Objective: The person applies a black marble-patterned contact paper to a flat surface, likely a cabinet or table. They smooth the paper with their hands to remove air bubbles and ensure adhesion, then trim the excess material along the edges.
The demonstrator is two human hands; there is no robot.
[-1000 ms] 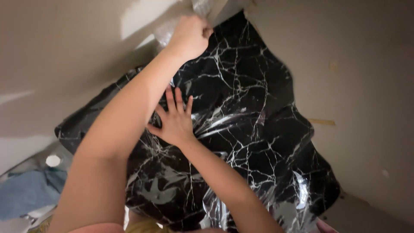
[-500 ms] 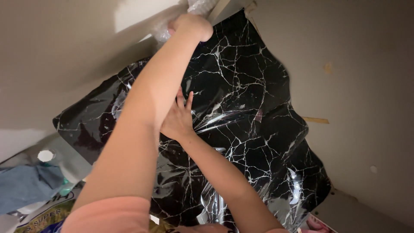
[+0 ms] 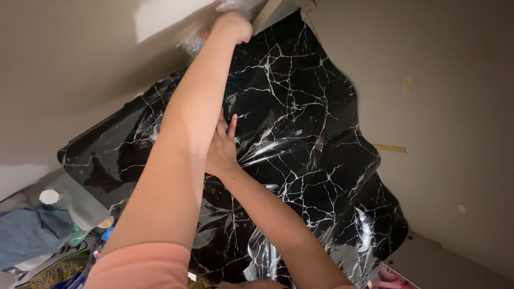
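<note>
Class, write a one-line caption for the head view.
Left hand grips clear backing at the top; right hand presses black marble-patterned film.

Near left: 1 blue cloth (image 3: 29,235), 1 printed bag (image 3: 53,267), 1 white round cap (image 3: 49,196). Near right: pink item (image 3: 388,277).

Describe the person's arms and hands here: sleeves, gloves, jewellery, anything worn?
Both hands are bare, with no gloves. The left hand and the right hand show no rings or watch in this view. The forearms are uncovered. A salmon-pink sleeve covers the left upper arm at the bottom edge; the same pink shows faintly at the right arm's lower end.
</note>
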